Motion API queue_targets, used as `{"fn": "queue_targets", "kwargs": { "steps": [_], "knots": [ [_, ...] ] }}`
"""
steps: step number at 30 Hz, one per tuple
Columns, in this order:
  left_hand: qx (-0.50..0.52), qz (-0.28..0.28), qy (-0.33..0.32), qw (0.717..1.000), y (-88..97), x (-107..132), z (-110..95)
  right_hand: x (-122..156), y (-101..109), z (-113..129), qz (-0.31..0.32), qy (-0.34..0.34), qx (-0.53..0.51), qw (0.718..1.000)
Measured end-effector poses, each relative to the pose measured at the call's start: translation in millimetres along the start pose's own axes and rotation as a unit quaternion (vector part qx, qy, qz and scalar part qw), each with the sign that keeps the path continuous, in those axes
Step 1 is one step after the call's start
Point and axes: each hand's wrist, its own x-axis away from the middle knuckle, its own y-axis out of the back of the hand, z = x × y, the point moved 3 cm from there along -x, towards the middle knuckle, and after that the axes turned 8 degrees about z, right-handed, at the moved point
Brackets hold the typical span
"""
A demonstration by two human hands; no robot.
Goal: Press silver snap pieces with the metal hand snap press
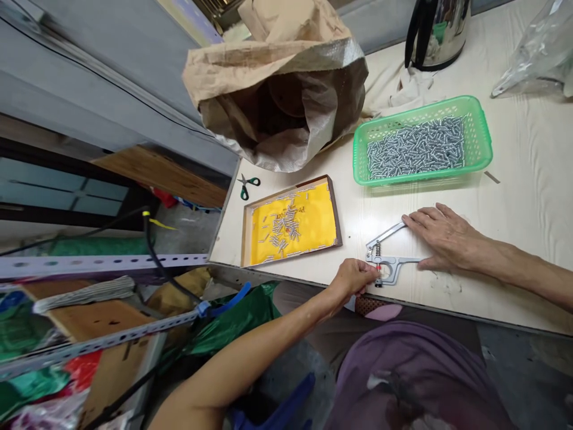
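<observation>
across the pale wooden tabletop [528,203]: gaping brown sack [268,57], green plastic basket [425,177] of ridged silvery pieces [416,146], yellow-lined cardboard tray [320,209] of slim metal pieces [285,227]; near the front edge, the right hand [447,237] spread on, left hand [353,278] pinching, a grey metal lever tool [396,261].

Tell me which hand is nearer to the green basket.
Right: the right hand lies in front of the green basket; the left hand is farther, by the table edge.
</observation>
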Motion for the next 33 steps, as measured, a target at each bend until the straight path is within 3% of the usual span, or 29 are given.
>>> {"fn": "queue_targets", "kwargs": {
  "steps": [10,14,18,21,24,28,33],
  "knots": [
    [0.008,-0.030,0.004,1.000,-2.4,-2,12,7,13,13,-0.006,-0.029,-0.012,0.999],
    [-0.102,-0.089,-0.076,0.988,-0.5,5,11,8,13,14,-0.016,-0.032,-0.006,0.999],
    [-0.280,-0.198,-0.246,0.907,-3.2,20,-4,8,14,17,-0.004,-0.030,0.010,0.999],
    [-0.386,-0.193,-0.343,0.834,-16.7,18,-19,10,13,21,0.000,-0.029,0.014,0.999],
    [-0.483,-0.161,-0.373,0.776,-32.0,3,-37,11,13,23,-0.009,-0.031,0.015,0.999],
    [-0.546,-0.132,-0.355,0.747,-42.3,-15,-56,13,14,26,-0.029,-0.029,0.014,0.999],
    [-0.577,-0.091,-0.364,0.725,-47.0,-17,-57,19,8,34,-0.047,-0.034,0.014,0.998]
  ]
}}
